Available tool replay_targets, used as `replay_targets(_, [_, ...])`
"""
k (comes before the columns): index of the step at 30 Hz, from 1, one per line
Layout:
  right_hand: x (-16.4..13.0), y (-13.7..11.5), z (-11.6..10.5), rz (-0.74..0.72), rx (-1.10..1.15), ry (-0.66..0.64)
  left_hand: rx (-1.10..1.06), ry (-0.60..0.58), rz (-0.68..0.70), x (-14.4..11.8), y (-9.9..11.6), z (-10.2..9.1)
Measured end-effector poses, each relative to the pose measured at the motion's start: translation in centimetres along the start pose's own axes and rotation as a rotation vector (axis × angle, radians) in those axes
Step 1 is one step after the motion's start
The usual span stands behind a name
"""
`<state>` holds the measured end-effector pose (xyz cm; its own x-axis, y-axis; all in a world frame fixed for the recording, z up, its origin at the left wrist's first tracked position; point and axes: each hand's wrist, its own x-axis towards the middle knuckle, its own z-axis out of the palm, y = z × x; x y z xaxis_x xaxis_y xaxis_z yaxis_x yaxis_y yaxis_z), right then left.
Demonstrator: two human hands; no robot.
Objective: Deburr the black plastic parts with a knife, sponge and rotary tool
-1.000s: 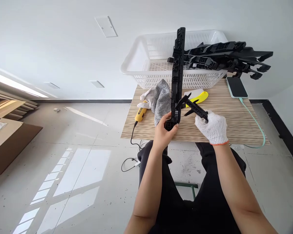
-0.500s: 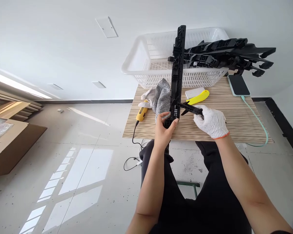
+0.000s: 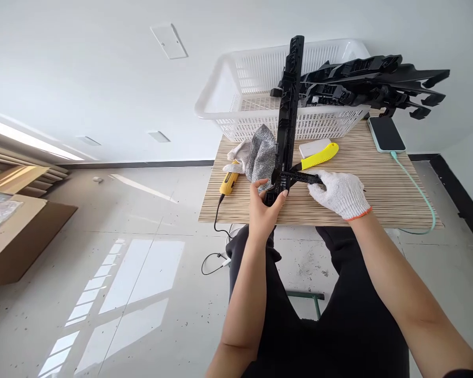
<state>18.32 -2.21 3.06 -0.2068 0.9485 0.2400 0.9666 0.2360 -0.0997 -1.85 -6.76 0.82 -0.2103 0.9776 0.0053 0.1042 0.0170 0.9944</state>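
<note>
My bare left hand (image 3: 265, 214) grips the near end of a long black plastic part (image 3: 287, 113), fingers on its left side and thumb on its right. The part points away from me, its far end overlapping the basket. My right hand (image 3: 341, 193), in a white knitted glove, is closed on a narrow black textured strip-like tool (image 3: 302, 177). The tool lies across the part, just above my left thumb; I cannot tell its exact kind. Beyond the right hand lies a yellow-handled knife (image 3: 320, 156) beside a white box-like item (image 3: 314, 147).
A white plastic basket (image 3: 216, 113) at the back holds several similar black parts (image 3: 374, 86), which overhang its right side. Left on the striped table (image 3: 398, 205) lie a grey cloth (image 3: 262, 152), a white glove (image 3: 240, 154) and a corded yellow tool (image 3: 229, 182). A phone (image 3: 386, 134) charges at right.
My right hand has moved slightly left, and the black tool now reaches across the long part instead of ending at its right edge. My left hand keeps its grip.
</note>
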Motion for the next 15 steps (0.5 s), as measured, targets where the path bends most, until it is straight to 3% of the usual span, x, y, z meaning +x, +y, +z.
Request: replay_targets(15, [1.4, 0.6, -0.1, -0.042, -0.053, -0.016, -0.041, -0.014, -0.005, 0.1, -0.7, 0.0])
